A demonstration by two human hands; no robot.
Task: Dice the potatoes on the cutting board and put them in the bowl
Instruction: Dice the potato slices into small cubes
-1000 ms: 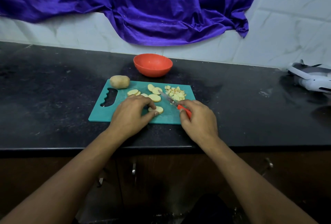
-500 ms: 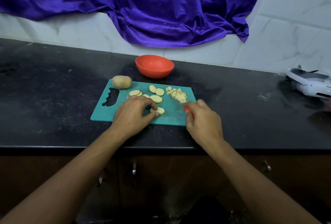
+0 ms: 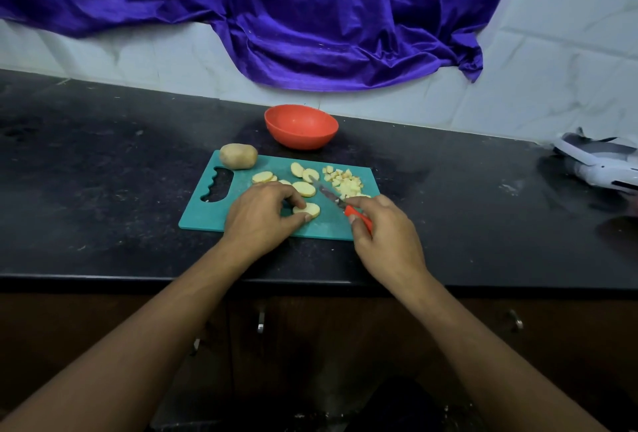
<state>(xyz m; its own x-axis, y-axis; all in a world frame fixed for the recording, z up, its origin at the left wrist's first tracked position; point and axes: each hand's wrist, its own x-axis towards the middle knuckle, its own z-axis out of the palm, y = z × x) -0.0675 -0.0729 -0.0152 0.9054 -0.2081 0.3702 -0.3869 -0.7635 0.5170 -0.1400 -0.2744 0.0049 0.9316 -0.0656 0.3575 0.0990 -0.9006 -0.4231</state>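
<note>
your left hand (image 3: 260, 216) pinches a potato slice (image 3: 307, 209) on the cutting board (image 3: 214, 212); your right hand (image 3: 386, 238) grips the knife (image 3: 340, 203).

Single cam, head-worn, wide-angle. Faces fwd + steeply down across the front edge of the counter (image 3: 103, 173). Close range: both forearms come in from the bottom corners. Left hand (image 3: 259, 214) pinching potato slice (image 3: 307, 209) and right hand (image 3: 386, 235) round knife (image 3: 331, 195) sit near frame ctr, over cutting board (image 3: 207, 214). Top of frame reaches tiled wall (image 3: 552, 69) w/ purple cloth (image 3: 310, 17). Bottom takes in cabinet doors (image 3: 345, 345) under the counter. View tilted: counter's back edge drops toward the right.
</note>
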